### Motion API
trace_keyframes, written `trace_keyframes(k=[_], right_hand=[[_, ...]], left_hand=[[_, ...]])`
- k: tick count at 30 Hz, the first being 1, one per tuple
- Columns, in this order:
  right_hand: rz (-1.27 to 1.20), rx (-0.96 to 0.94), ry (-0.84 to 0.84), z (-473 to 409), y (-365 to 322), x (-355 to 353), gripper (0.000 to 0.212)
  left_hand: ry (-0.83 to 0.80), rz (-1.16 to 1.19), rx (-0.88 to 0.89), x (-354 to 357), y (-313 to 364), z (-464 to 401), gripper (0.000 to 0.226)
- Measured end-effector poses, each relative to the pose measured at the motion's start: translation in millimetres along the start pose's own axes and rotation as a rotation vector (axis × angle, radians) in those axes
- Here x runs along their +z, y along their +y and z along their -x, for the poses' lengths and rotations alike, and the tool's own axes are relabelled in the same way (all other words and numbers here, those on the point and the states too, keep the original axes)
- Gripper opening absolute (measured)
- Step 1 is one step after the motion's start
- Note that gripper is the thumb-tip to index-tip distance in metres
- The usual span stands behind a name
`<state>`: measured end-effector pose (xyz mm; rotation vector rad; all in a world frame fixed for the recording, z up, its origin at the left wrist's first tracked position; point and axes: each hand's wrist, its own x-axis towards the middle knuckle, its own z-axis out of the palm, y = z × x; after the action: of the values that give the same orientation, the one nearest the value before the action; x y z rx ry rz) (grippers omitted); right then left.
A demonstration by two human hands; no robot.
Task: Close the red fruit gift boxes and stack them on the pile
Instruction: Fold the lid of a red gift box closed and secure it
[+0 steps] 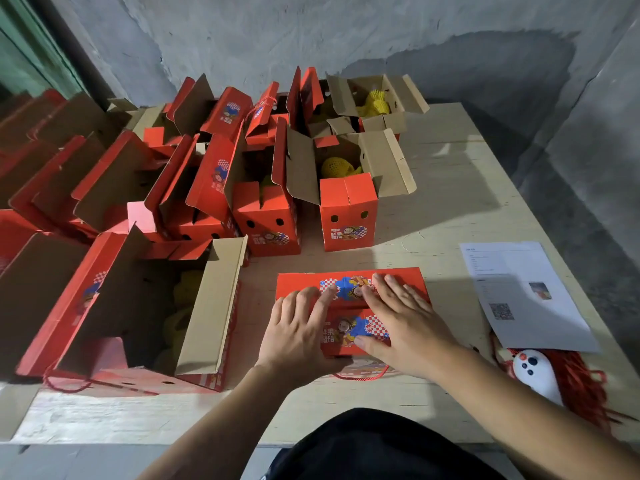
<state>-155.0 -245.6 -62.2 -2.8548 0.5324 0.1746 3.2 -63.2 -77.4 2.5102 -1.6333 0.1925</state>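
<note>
A red fruit gift box [349,282] stands at the front middle of the wooden table [446,168], its printed top flaps folded down. My left hand [298,327] presses flat on the left part of the top, fingers spread. My right hand [401,317] presses on the right part, fingers straight and thumb along the near flap. A red cord handle [363,375] shows below the box's front edge. Beside it on the left stands a large open red box [149,306] holding yellow netted fruit.
Several open red boxes [346,202] with raised flaps fill the table's middle and back; some show yellow netted fruit [336,168]. More red boxes [52,168] crowd the left. A printed paper sheet [519,292], a white controller [533,372] and red cords [581,386] lie on the right.
</note>
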Motion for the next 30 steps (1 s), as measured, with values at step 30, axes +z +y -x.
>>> trace_keyframes(k=[30], right_hand=[[0.087, 0.158, 0.02, 46.9, -32.8, 11.1, 0.102]], left_hand=[[-0.129, 0.006, -0.011, 0.7, -52.5, -12.3, 0.104]])
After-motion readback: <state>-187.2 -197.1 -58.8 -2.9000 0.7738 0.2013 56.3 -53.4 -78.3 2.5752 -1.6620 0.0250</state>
